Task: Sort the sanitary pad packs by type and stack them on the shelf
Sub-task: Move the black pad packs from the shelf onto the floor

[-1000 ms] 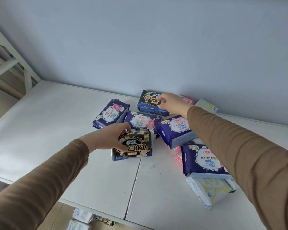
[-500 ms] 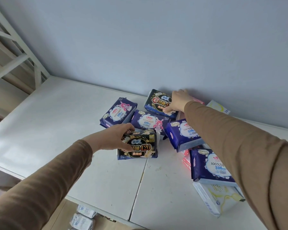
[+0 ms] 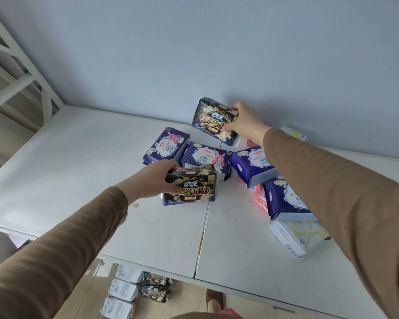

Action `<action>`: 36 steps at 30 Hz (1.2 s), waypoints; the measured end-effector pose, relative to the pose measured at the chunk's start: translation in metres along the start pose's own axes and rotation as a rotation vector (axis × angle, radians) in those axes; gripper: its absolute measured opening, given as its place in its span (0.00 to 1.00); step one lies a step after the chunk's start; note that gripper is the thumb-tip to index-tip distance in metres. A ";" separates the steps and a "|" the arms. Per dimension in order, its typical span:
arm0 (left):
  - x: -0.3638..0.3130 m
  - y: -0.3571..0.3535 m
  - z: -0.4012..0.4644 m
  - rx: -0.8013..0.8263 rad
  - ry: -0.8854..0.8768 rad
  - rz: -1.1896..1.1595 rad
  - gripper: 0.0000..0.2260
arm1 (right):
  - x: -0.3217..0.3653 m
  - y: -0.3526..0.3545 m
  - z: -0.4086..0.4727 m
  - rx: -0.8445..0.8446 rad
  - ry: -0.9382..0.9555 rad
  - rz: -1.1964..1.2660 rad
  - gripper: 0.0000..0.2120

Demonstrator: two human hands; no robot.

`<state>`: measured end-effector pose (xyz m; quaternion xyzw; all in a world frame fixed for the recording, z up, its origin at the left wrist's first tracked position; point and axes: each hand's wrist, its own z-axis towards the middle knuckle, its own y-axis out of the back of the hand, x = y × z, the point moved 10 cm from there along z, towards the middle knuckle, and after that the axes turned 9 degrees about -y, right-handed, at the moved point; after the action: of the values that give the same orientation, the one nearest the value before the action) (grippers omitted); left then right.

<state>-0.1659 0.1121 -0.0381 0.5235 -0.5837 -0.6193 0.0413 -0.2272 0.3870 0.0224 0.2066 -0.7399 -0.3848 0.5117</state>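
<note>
Below the shelf's [image 3: 55, 180] front edge, more packs [image 3: 134, 288] lie in rows on the floor, white ones beside black ones. On the shelf at your right, a white pack [image 3: 295, 238] sits nearest you, with a navy pack [image 3: 283, 199] lying on top of it and pink packs [image 3: 259, 196] tucked just beside. Your left hand [image 3: 154, 178] grips a black pack [image 3: 190, 186] marked 420 by its left end, fingers curled round it, and a second black pack shows right beneath it. Behind it, three more navy packs sit in a loose row: one at left [image 3: 165, 146], one in the middle [image 3: 205, 157], one at right [image 3: 251, 165], the middle one touching the black pack. Farthest back, your right hand [image 3: 245, 123] grips another black pack [image 3: 213, 120] by its right end, tilted up clear of the shelf near the wall [image 3: 217, 47]. A white-and-yellow pack [image 3: 294, 133] lies against the wall past your right wrist.
</note>
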 end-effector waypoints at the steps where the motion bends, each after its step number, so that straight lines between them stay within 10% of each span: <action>1: 0.001 0.004 -0.003 -0.017 -0.004 0.006 0.20 | 0.005 0.004 -0.006 -0.011 0.008 0.015 0.36; 10: 0.015 0.023 -0.095 -0.065 -0.147 0.079 0.20 | 0.034 0.019 -0.169 -0.197 0.054 0.044 0.26; 36: 0.105 -0.116 -0.370 -0.006 -0.096 0.094 0.25 | -0.103 -0.217 -0.539 0.114 -0.216 0.244 0.26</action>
<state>0.1095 -0.1722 -0.1054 0.4651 -0.6072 -0.6428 0.0436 0.2874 0.1323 -0.1119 0.1016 -0.8307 -0.2971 0.4598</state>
